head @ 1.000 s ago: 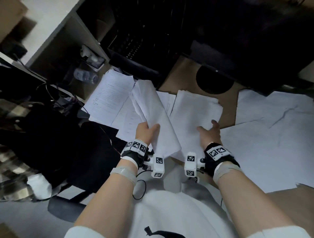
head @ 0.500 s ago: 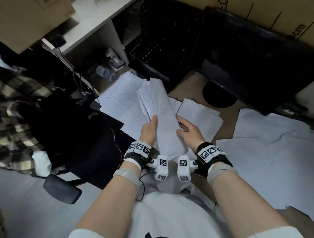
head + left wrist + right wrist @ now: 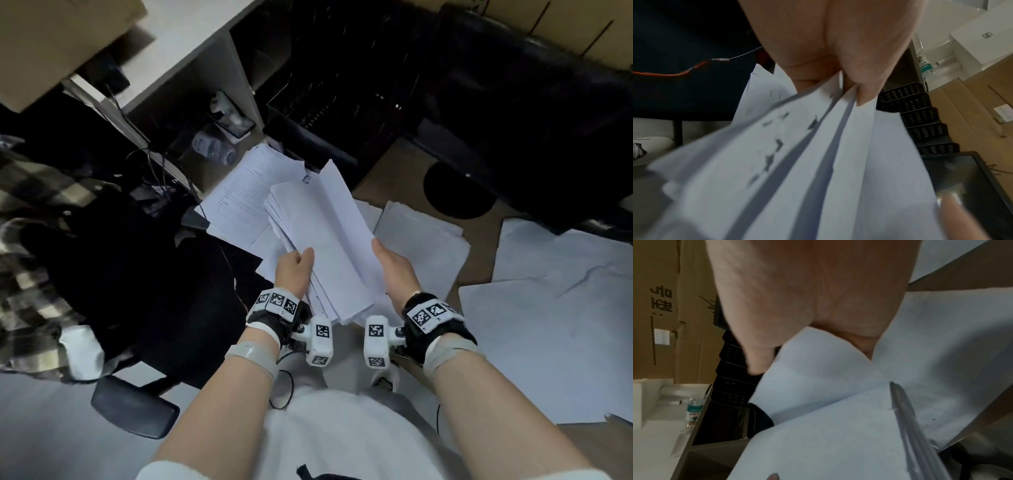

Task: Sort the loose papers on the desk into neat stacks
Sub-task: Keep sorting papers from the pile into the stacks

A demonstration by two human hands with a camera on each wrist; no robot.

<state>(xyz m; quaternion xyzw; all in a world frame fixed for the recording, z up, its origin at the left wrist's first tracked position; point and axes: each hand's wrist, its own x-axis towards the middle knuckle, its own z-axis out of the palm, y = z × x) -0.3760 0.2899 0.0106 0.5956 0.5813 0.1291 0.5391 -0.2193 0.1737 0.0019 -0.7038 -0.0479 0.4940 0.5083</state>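
A thick bundle of white papers point(image 3: 325, 240) is lifted above the desk, its long edge tilted up. My left hand point(image 3: 294, 270) grips its left edge, thumb on top, and in the left wrist view the fanned sheets point(image 3: 818, 162) run out from between thumb and fingers. My right hand point(image 3: 394, 267) holds the right edge, and the right wrist view shows the bundle point(image 3: 818, 402) curving under the palm. Under the bundle lie printed sheets point(image 3: 246, 192) on the left and a blank white stack point(image 3: 424, 240) on the right.
Large loose white sheets point(image 3: 548, 308) cover the brown desk point(image 3: 387, 178) at the right. A black monitor stand point(image 3: 459, 192) and black mesh trays point(image 3: 329, 96) stand behind. A water bottle point(image 3: 212, 147) lies in a shelf opening. A black chair with a plaid shirt point(image 3: 30, 240) is at the left.
My right hand left the blank stack on the desk and came over to take the right edge of the bundle. Both hands now hold it, raised a little nearer to me.
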